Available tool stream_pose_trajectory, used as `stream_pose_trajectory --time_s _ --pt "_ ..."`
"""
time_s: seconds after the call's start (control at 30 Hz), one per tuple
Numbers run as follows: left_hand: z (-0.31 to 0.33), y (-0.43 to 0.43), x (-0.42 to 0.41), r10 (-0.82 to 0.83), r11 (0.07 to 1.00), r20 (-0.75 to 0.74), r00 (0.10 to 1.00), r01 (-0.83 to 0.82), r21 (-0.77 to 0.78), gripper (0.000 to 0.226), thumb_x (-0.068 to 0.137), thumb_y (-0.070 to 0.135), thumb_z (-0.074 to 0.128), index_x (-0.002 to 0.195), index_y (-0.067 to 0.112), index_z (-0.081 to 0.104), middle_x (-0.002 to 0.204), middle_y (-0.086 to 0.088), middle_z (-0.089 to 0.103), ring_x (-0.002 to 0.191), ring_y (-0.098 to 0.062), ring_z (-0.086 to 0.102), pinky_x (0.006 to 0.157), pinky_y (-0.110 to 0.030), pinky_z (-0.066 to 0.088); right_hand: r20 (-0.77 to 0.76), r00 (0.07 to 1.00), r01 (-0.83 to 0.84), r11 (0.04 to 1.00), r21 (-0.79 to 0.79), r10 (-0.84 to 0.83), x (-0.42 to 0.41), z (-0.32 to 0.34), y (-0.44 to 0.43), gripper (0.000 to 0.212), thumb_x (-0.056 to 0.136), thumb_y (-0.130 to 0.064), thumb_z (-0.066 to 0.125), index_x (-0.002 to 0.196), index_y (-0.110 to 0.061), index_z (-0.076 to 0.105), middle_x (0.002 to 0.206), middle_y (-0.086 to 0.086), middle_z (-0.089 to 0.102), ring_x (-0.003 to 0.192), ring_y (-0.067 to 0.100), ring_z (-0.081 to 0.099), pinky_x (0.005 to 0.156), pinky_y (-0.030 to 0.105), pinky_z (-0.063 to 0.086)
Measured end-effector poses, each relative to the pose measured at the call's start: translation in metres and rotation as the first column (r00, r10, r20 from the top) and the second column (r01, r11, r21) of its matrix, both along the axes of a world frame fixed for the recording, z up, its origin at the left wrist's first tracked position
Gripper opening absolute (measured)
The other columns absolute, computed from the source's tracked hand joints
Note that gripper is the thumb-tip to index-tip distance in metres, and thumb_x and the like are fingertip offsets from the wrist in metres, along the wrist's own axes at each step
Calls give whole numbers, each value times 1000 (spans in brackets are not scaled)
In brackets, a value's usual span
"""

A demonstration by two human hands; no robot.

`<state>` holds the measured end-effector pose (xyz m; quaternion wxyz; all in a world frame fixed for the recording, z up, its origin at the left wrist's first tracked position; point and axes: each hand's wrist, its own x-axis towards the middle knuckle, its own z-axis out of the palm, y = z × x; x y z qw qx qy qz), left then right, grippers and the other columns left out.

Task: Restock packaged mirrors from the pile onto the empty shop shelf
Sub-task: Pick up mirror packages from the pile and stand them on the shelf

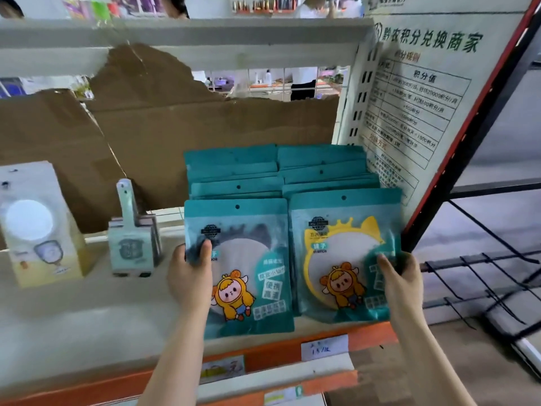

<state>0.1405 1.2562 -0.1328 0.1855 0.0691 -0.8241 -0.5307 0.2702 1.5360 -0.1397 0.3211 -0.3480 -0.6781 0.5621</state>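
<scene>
Teal mirror packs [238,288] — two rows.

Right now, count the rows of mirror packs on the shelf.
2. The left row, pinched at the front by the left hand; the right row, by the right hand. Packs behind overlap; some may be hidden.

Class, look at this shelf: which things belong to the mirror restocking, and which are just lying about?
Part of the job: left hand gripping left pack; right hand gripping right pack; packs behind; shelf.

Lying about: white box; small pack; cardboard; notice; price tag.
</scene>
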Motion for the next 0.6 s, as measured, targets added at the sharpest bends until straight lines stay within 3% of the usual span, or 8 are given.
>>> stream_pose_trajectory --time_s 0.13,0.3,0.6 --pt "-9 -5 0 11 982 48 999 -1 -188 42 88 40 59 107 2 58 104 -14 62 92 -29 58 66 -29 40 117 993 -12 989 148 -5 1 -4 1 37 86 -16 66 117 -9 48 99 4 58 85 24 57 73 38 49" --pt "-8 -18 6 -21 954 64 998 39 -298 44 88 37 60 118 5 52 117 -14 59 106 -31 56 74 -31 41 207 977 -21 950 311 -46 3 -17 2 33 80 -24 66 111 -17 56 102 6 60 93 30 58 75 42 50" --pt "-2 -58 44 -37 847 38 999 51 -528 37 91 32 55 123 15 50 123 -13 57 110 -31 57 81 -44 53 170 974 54 888 456 -147 17 -11 -22 45 83 -8 64 125 0 48 120 23 50 113 39 44 85 47 41"
